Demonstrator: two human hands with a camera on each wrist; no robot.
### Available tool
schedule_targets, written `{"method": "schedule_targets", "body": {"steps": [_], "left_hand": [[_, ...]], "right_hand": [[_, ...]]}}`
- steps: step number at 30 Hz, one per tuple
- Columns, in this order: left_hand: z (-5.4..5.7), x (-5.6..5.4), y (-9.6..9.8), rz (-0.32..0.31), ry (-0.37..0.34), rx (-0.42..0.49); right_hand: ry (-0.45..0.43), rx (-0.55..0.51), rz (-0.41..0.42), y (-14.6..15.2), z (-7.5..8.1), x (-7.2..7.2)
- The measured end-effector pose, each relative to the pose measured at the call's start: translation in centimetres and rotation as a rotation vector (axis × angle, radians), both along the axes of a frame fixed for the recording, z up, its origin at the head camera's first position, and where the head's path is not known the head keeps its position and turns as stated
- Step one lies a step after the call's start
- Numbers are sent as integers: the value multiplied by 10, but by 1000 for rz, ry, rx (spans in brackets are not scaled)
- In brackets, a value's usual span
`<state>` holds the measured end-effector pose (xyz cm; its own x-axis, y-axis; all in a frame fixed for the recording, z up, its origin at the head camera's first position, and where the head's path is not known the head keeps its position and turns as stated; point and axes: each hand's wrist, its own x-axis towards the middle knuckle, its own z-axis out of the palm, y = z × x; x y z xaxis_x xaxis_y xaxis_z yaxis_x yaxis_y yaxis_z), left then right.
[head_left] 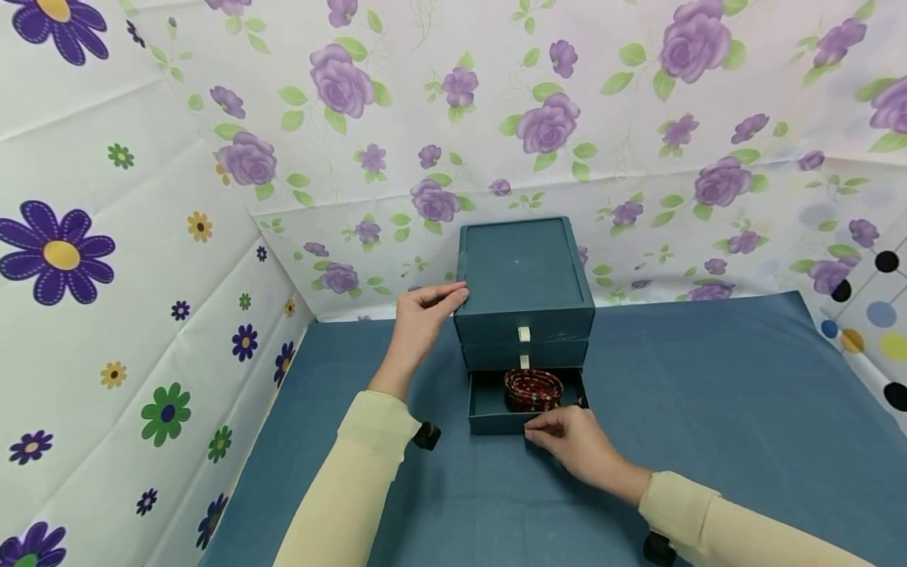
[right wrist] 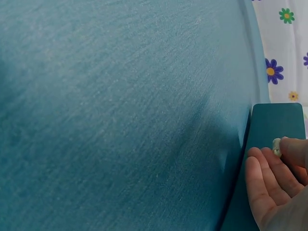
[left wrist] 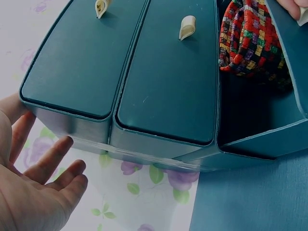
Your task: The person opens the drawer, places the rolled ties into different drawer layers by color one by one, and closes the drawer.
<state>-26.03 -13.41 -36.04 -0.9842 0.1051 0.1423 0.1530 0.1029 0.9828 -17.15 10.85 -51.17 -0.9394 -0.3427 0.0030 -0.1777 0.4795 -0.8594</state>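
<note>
A teal three-drawer box (head_left: 520,268) stands near the back of the table. Its bottom drawer (head_left: 492,425) is pulled out; the two upper drawers are closed. Inside lies a woven, rounded item (left wrist: 250,43) in red, black, yellow and green, coiled-looking from above. My left hand (head_left: 418,323) rests its thumb and fingertips against the box's upper left edge, its other fingers loosely extended in the left wrist view. With thumb and finger, my right hand (head_left: 581,445) pinches the cream pull tab (right wrist: 276,147) on the bottom drawer's front.
Blue cloth (head_left: 708,409) covers the table around the box. Behind it hangs a white sheet with purple roses (head_left: 432,201), and another with daisies (head_left: 64,256) is at the left. Cream pull tabs (left wrist: 187,27) stick out from the upper drawers.
</note>
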Motion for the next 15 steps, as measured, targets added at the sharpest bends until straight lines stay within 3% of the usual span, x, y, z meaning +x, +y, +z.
{"method": "schedule_targets", "body": {"steps": [15], "left_hand": [[0,0,0,-1,5,13]], "right_hand": [[16,17,-26,-1,0,-6]]}}
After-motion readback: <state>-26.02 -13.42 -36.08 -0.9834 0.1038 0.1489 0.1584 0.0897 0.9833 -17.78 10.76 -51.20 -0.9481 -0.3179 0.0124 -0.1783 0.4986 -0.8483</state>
